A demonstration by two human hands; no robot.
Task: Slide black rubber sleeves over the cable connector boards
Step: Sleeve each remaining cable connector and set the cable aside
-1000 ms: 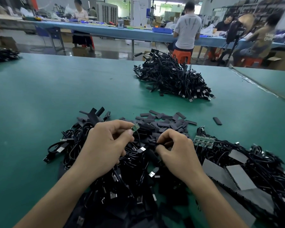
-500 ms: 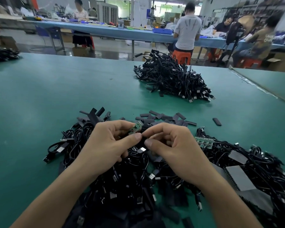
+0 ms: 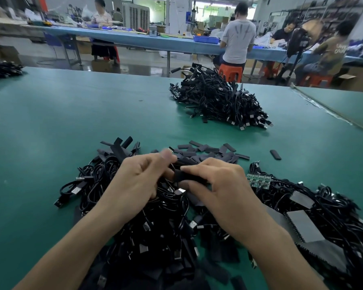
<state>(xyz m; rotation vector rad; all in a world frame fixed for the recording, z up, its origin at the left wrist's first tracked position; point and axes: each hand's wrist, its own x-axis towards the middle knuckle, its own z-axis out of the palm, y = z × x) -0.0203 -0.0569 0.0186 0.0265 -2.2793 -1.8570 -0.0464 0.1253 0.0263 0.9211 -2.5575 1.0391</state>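
Crowding both hands, cable heaps (image 3: 155,237) cover the table (image 3: 50,132); left hand (image 3: 138,183) pinches a board (image 3: 171,150), right hand (image 3: 224,185) a black sleeve (image 3: 183,176).

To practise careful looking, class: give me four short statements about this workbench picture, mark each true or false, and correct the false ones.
1. The right hand pinches a black sleeve. True.
2. The table is red. False: it is green.
3. A second pile of cables lies farther back on the table. True.
4. The green boards lie left of the left hand. False: they lie right of the right hand.
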